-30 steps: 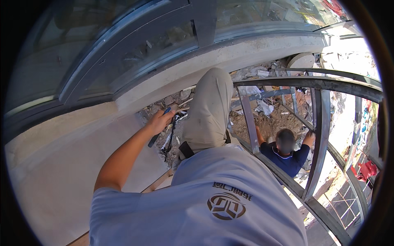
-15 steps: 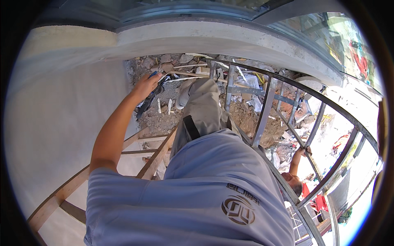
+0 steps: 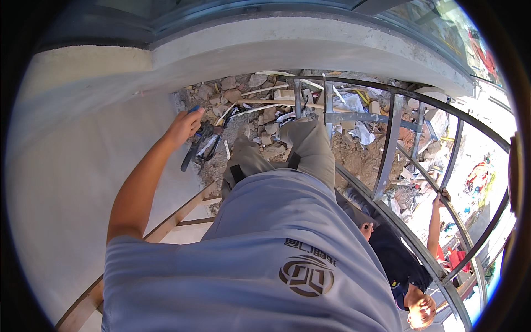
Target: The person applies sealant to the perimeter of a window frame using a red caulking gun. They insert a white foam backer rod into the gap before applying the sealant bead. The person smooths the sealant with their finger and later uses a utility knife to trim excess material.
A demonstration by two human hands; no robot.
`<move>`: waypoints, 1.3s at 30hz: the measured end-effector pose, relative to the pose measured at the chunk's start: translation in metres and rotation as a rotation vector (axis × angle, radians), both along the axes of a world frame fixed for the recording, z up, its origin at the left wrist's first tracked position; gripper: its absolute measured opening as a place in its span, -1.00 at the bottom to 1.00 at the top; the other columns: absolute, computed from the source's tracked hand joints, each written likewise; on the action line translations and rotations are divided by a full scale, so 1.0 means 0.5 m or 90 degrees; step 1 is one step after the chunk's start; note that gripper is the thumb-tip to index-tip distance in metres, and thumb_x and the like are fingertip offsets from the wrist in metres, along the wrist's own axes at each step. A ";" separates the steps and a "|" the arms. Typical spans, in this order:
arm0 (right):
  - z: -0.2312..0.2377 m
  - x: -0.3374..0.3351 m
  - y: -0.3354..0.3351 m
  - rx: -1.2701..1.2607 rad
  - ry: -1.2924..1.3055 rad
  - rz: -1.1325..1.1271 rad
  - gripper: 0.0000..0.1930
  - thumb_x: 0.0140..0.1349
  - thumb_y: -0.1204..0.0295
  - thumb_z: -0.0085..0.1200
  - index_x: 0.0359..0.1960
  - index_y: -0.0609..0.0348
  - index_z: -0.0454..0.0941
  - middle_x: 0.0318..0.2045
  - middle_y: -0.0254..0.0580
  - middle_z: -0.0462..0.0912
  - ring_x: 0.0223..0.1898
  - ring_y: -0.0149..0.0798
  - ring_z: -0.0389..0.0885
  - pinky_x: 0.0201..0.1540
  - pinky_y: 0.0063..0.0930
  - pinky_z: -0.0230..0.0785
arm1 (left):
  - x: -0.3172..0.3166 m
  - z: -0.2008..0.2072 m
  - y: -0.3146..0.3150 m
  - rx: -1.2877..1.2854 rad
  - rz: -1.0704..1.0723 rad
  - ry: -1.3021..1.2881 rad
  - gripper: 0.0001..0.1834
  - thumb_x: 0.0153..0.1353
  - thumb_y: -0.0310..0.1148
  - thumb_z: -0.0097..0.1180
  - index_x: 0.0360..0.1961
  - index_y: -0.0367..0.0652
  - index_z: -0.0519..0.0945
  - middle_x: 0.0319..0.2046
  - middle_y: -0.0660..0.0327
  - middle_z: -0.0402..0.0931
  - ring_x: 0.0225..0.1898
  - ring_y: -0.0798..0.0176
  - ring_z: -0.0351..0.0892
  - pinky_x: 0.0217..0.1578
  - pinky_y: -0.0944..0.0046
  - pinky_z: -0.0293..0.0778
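My left hand (image 3: pixel 185 128) reaches out beside the plastered wall, its fingers closed round a small blue object (image 3: pixel 194 109) whose end sticks out past them. What kind of thing it is stays too small to make out. Just right of and below the hand, a dark long-handled tool (image 3: pixel 191 155) shows against the rubble; I cannot tell whether it lies on the ground or hangs. My right hand does not appear.
A metal bar frame (image 3: pixel 387 144) curves along my right side. Behind it a co-worker in a dark shirt (image 3: pixel 392 249) grips a bar with one hand. Wooden ladder rails (image 3: pixel 171 224) stand at lower left. Broken bricks (image 3: pixel 228 83) and wood strips litter the ground below a concrete ledge (image 3: pixel 276 44).
My left hand has shifted left and slightly down with the blue object. My legs appear more spread apart. The co-worker's head and torso have come more into view at lower right.
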State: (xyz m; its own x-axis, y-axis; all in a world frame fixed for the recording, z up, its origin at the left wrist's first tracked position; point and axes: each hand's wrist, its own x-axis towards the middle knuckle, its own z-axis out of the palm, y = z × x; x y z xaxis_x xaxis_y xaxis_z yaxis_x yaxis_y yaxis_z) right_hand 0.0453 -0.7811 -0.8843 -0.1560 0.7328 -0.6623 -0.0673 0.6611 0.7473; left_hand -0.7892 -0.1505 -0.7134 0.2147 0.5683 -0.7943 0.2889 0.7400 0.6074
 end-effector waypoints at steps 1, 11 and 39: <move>0.013 -0.008 -0.019 -0.093 0.003 0.030 -0.71 0.37 0.70 0.01 -0.55 0.18 0.37 -0.62 -0.19 0.46 -0.41 -0.34 0.47 0.10 -0.31 0.36 | -0.011 -0.017 -0.001 0.001 -0.003 0.009 -0.40 0.50 0.02 -0.05 -0.68 0.05 0.12 -0.77 0.43 0.02 -0.71 0.44 -0.05 -0.60 0.27 -0.07; 0.764 -0.423 0.794 0.508 0.627 -0.203 -0.72 0.39 0.48 0.04 0.09 0.17 0.36 0.05 -0.08 0.37 0.17 -0.06 0.24 0.32 -0.03 0.18 | -0.239 -0.344 -0.194 0.108 0.100 -0.065 -0.38 0.50 0.04 -0.03 -0.70 0.05 0.15 -0.74 0.45 0.07 -0.67 0.44 0.02 -0.56 0.28 -0.02; 0.122 -1.268 1.686 -0.117 0.917 0.260 -0.16 0.34 -0.13 0.03 0.54 -0.01 0.10 0.55 -0.17 0.10 0.58 -0.06 -0.02 0.58 -0.11 -0.16 | -0.361 -0.419 -0.434 0.013 0.369 -0.017 -0.41 0.39 0.14 0.15 -0.67 0.01 0.36 -0.69 0.44 0.22 -0.63 0.44 0.14 -0.57 0.27 0.03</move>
